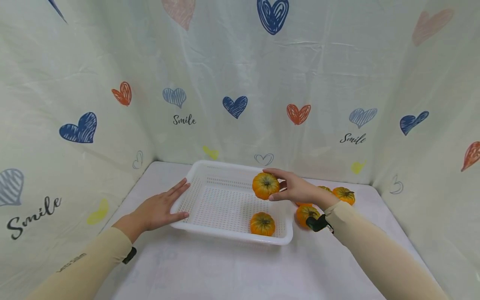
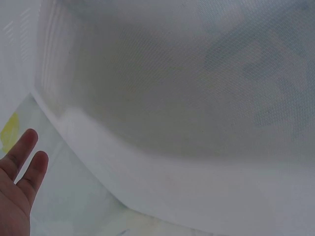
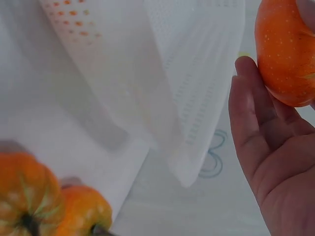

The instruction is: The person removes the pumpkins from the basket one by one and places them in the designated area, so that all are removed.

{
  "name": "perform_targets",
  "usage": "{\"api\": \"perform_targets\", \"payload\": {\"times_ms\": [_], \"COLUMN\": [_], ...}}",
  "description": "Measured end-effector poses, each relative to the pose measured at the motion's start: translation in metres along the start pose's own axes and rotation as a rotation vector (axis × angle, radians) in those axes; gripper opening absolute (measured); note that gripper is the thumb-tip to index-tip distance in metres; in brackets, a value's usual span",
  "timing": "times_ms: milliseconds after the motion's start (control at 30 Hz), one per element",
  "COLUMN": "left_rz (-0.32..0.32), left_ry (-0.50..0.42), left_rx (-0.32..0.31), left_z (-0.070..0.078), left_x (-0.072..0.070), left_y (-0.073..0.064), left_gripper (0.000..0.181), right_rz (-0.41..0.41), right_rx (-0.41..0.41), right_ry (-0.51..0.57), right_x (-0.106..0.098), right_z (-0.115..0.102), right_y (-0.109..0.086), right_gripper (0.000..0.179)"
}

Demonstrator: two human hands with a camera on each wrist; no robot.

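White surface (image 1: 187, 271); left hand (image 1: 159, 208) spread wide at left edge of basket (image 1: 221, 204), right hand (image 1: 300, 189) pinching pumpkin (image 1: 264, 185) right of centre. I'd lower it gently, release low.

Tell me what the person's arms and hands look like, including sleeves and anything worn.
The long cream fabric left sleeve bears small dark lettering; the matching right sleeve shows none. A black band shows at the left wrist, and a dark strap with a small shiny piece at the right. Neither hand wears a glove.
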State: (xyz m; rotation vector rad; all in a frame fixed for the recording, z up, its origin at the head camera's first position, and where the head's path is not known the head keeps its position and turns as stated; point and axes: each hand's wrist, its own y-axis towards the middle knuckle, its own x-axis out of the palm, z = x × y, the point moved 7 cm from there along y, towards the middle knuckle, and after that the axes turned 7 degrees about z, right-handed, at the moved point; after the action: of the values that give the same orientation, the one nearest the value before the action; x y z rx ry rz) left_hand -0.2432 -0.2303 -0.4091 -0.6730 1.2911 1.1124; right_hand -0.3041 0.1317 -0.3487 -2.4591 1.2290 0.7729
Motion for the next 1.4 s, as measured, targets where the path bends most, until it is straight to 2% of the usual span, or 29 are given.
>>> {"api": "perform_targets", "payload": {"times_ms": [133, 467, 767, 1100, 1400], "left_rz": [-0.004, -0.005, -0.005, 0.008, 0.009], "left_ry": [0.000, 0.004, 0.003, 0.007, 0.008], "left_rx": [0.000, 0.000, -0.001, 0.013, 0.014], "left_z": [0.000, -0.002, -0.001, -0.001, 0.002], "left_x": [0.001, 0.003, 0.000, 0.002, -0.001], "left_y": [0.000, 0.000, 0.000, -0.001, -0.001], "left_gripper": [0.089, 0.090, 0.089, 0.087, 0.087], "right_rz": [0.045, 0.172, 0.268, 0.298, 0.373], "right_rx": [0.045, 0.089, 0.117, 0.124, 0.167], "right_ry": [-0.006, 0.017, -0.099, -0.022, -0.125], "right_x": [-0.013, -0.037, -0.055, -0.064, -0.071], "right_z": [0.013, 0.041, 0.064, 0.088, 0.109], "right_y": [-0.016, -0.051, -0.080, -0.108, -0.127], "right_gripper": [0.085, 0.084, 0.083, 0.084, 0.086]}}
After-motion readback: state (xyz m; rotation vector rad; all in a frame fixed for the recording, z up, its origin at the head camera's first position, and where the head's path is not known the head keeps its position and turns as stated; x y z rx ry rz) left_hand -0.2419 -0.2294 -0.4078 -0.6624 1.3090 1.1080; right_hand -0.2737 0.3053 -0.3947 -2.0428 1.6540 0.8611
